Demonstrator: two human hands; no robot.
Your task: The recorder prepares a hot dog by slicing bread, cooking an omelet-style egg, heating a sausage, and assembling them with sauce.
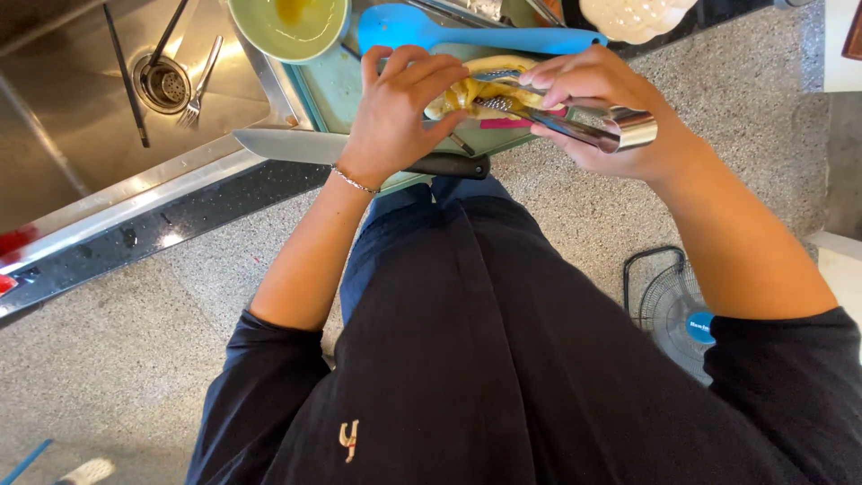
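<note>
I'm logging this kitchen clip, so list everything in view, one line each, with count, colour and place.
Banana-like fruit: one, yellow, between both hands.
Metal tool: one, silver, in right hand.
Knife: one, steel blade, dark handle, at the board's near edge.
Cutting board: one, pale green, counter.
Spatula: one, blue, on the board.
Bowl: one, green, beside the sink.
Fork: one, silver, in the sink.
Fan: one, dark cage, floor.
Left hand: on fruit.
Right hand: grips tool.
</note>
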